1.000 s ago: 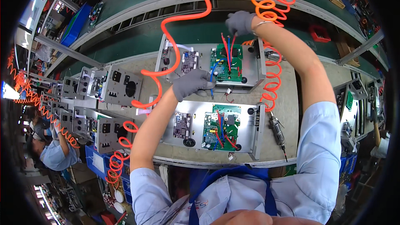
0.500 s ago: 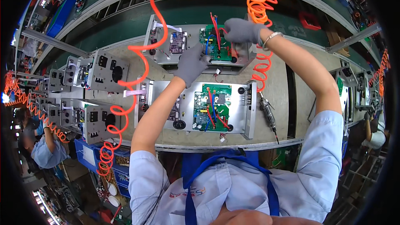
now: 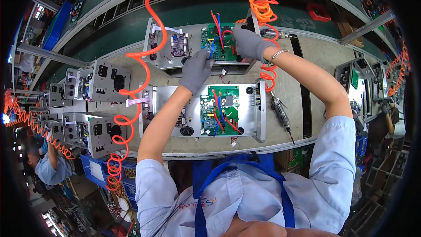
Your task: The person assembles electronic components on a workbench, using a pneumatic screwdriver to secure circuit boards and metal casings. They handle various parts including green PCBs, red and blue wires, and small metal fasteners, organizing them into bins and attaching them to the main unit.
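My left hand (image 3: pixel 196 72), in a grey glove, is over the front edge of the farther metal chassis (image 3: pixel 164 38). Its fingers are pinched on the lower end of a blue wire (image 3: pixel 213 46). The green circuit board (image 3: pixel 206 39) in that chassis carries this wire, plus red wires (image 3: pixel 219 30) that stand up. My right hand (image 3: pixel 251 44), gloved too, is at the board's right edge, fingers curled around the end of a curved red wire (image 3: pixel 227 32); its fingertips are partly hidden. A smaller purple board (image 3: pixel 179 45) is left of the green one.
A second chassis (image 3: pixel 169 94) with a wired green board (image 3: pixel 228 125) lies nearer me. An air screwdriver (image 3: pixel 280 113) hangs at its right on an orange coiled hose (image 3: pixel 268 77); another screwdriver (image 3: pixel 280 34) lies beyond. A coiled hose (image 3: pixel 144 63) crosses at left. More chassis (image 3: pixel 103 79) stand leftward.
The whole view has shifted slightly. My right hand has come down closer to the board's right edge, and the left fingers have closed in on the blue wire. The farther screwdriver now shows.
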The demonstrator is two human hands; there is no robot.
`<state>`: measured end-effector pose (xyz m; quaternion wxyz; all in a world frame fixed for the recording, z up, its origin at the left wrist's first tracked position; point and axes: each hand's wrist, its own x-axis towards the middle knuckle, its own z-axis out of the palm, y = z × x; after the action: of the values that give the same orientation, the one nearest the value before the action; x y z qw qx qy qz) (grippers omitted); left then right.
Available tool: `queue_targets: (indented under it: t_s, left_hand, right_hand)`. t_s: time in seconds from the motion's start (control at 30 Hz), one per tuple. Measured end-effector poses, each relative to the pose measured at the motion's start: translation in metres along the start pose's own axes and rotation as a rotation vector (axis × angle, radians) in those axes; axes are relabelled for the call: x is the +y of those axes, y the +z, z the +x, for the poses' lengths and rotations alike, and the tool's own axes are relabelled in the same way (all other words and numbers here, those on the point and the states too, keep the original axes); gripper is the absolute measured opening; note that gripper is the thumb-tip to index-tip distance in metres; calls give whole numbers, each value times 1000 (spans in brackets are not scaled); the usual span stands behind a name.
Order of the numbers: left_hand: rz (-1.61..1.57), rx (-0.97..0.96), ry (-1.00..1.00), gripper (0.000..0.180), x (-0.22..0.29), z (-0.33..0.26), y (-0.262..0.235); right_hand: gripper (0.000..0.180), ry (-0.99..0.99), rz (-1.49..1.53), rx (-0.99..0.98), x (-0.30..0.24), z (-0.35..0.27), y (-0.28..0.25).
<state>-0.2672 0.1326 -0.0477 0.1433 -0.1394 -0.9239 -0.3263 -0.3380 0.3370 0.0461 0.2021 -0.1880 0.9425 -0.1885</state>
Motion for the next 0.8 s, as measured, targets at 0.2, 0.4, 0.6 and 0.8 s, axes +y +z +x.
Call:
queue_targets:
  t_s: [0.2, 0.4, 0.6, 0.8]
  left_hand:
    - [-40, 43, 92, 21, -11, -8, 5]
    - [-95, 45, 35, 21, 0, -14, 5]
    - [-278, 79, -193, 19, 8, -15, 7]
    - [-18, 62, -9, 18, -3, -19, 27]
  right_hand:
    - [33, 11, 6, -2, 9, 6, 2]
    - [31, 75, 42, -147, -3, -2, -15]
    - [29, 21, -62, -112, 1, 1, -7]
    - [21, -144, -249, 14, 6, 4, 23]
